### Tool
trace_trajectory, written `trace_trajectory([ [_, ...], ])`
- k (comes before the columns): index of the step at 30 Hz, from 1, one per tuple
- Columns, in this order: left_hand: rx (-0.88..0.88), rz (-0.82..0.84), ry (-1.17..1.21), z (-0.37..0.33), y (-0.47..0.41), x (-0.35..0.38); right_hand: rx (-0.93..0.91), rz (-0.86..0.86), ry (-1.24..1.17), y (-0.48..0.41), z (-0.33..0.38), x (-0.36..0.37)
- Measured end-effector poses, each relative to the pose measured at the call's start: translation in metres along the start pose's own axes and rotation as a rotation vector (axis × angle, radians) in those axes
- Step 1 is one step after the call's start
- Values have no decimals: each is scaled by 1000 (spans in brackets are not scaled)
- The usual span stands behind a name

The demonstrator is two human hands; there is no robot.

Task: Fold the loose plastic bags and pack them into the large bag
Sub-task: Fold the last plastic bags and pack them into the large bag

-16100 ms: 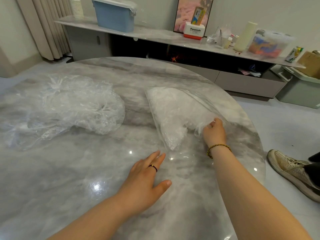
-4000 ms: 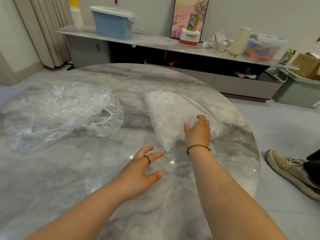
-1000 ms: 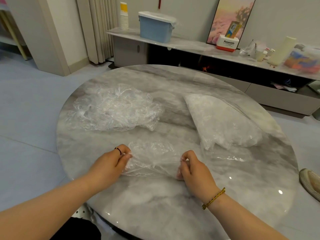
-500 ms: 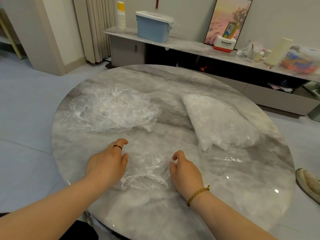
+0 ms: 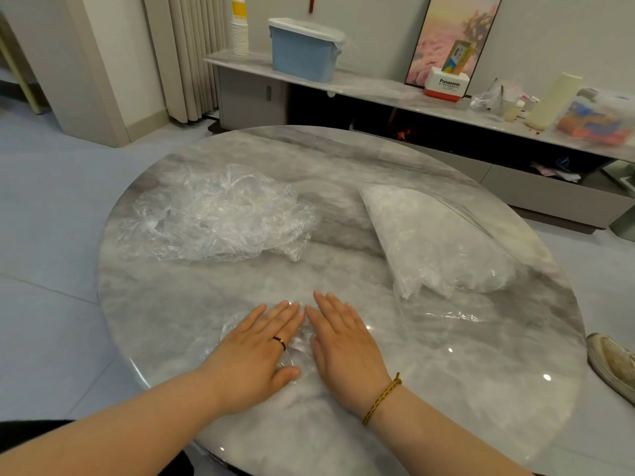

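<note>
A small clear plastic bag [image 5: 302, 341] lies crumpled flat on the round marble table [image 5: 446, 389] near its front edge. My left hand [image 5: 257, 348] and my right hand [image 5: 343, 345] lie side by side on it, fingers straight, pressing it down. A heap of loose crinkled clear bags [image 5: 220, 214] sits at the table's left. The large clear bag [image 5: 436, 242], stuffed with whitish folded bags, lies at the right, its open mouth [image 5: 443, 314] facing my hands.
A low marble sideboard [image 5: 378, 91] runs behind the table with a blue lidded bin [image 5: 304, 49], a stack of paper cups [image 5: 239, 29], a red-and-white box [image 5: 445, 85] and clutter. Another person's shoe [image 5: 611, 365] is on the floor at the right.
My hands let go of the small bag's two ends, came together at its middle and now lie flat on it. The bag is squashed smaller.
</note>
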State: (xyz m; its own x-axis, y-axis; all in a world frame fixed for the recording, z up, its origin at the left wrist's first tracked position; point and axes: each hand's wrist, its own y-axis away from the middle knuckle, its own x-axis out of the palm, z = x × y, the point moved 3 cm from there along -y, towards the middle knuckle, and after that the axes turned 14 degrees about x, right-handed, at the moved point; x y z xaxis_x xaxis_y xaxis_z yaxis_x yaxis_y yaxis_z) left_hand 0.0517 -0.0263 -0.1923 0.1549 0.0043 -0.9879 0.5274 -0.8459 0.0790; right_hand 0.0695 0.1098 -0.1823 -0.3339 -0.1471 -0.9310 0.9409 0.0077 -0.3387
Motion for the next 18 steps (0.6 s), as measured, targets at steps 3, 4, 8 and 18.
trace_trajectory([
  [3,-58,61,-4,4,-1,7,5,141,18,3,-2,12],
  [4,-77,70,-40,5,-1,8,10,171,20,3,-2,14],
  [8,-60,2,-93,5,-5,-1,21,240,1,1,-4,17],
  [18,22,83,110,8,-9,3,2,111,17,3,-5,18],
])
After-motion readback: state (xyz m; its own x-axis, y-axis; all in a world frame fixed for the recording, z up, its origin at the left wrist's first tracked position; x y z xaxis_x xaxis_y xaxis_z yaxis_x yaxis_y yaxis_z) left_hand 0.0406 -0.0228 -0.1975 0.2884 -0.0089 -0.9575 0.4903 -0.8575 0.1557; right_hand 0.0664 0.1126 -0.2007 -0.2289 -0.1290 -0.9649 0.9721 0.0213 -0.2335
